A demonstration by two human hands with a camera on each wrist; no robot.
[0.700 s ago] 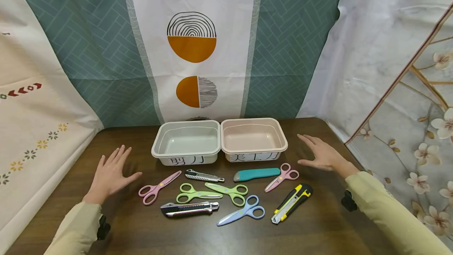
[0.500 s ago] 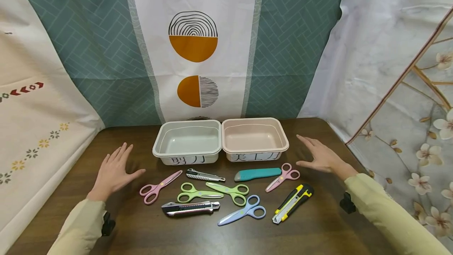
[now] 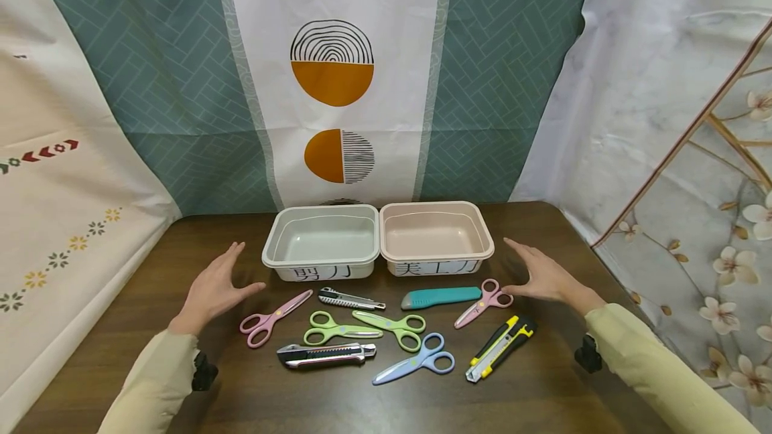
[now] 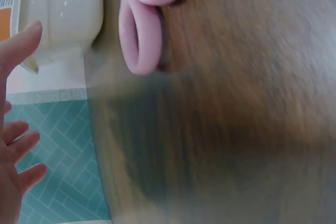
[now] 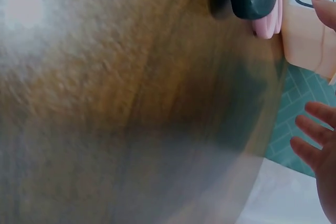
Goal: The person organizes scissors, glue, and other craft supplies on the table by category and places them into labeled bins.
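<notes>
My left hand [image 3: 214, 290] hovers with spread fingers beside the left pink scissors [image 3: 271, 319], holding nothing. At the right, my right hand [image 3: 545, 274] is likewise empty, its thumb near the handles of other pink scissors [image 3: 476, 312]. Between the hands lie two green scissors [image 3: 338, 330] [image 3: 395, 325], blue scissors [image 3: 416, 362], a small black-and-silver utility knife [image 3: 350, 299], a larger black-and-silver utility knife [image 3: 326, 355], a teal utility knife [image 3: 440, 297] and a yellow-and-black utility knife [image 3: 500, 348]. In the left wrist view, pink scissor handles [image 4: 140, 38] show close up.
A pale green bin [image 3: 326, 269] and a pink bin [image 3: 437, 261] stand side by side at the back, each with a character label on its front. The brown wooden table [image 3: 289, 404] ends at a patterned curtain [image 3: 506, 72].
My left hand has moved right, closer to the left pink scissors. The right hand has shifted slightly left toward the other pink scissors. The scissors, knives and bins stay in place.
</notes>
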